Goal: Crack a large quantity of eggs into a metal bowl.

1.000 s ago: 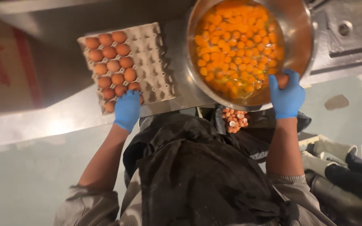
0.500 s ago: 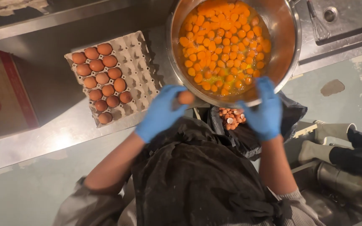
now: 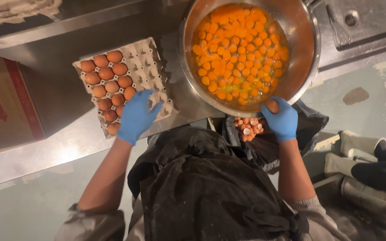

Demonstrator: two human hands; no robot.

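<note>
Both hands wore blue gloves. The left hand [image 3: 136, 115] lay spread, fingers loosely curled, over the near right part of the cardboard egg tray [image 3: 144, 62], touching the lowest brown eggs [image 3: 108, 87]; whether it had closed on one, I could not tell. The right hand [image 3: 283, 119] was pinched around a single brown egg [image 3: 272, 105], held against the near rim of the steel mixing bowl [image 3: 307, 40].

There it was: the egg in hand sat right at the rim, with the bowl's pool of cracked yolks [image 3: 240, 49] lying just beyond the fingers, away from the person. The right hand was much the nearer to the bowl; the left was well apart, over at the tray. The tray's long axis ran slantwise from the far left towards the near right, its filled rows on the left side and the empty cups on the right.

Just below the bowl, off the near edge of the steel counter [image 3: 59, 147], a black bin bag [image 3: 309, 129] gaped with broken shells [image 3: 248, 127] inside. At the counter's left edge stood a cardboard box [image 3: 5, 102] with red print. A sink [image 3: 367, 22] sat at the far right corner. The floor was pale and stained, and white boots [image 3: 358, 145] lay at the right.
</note>
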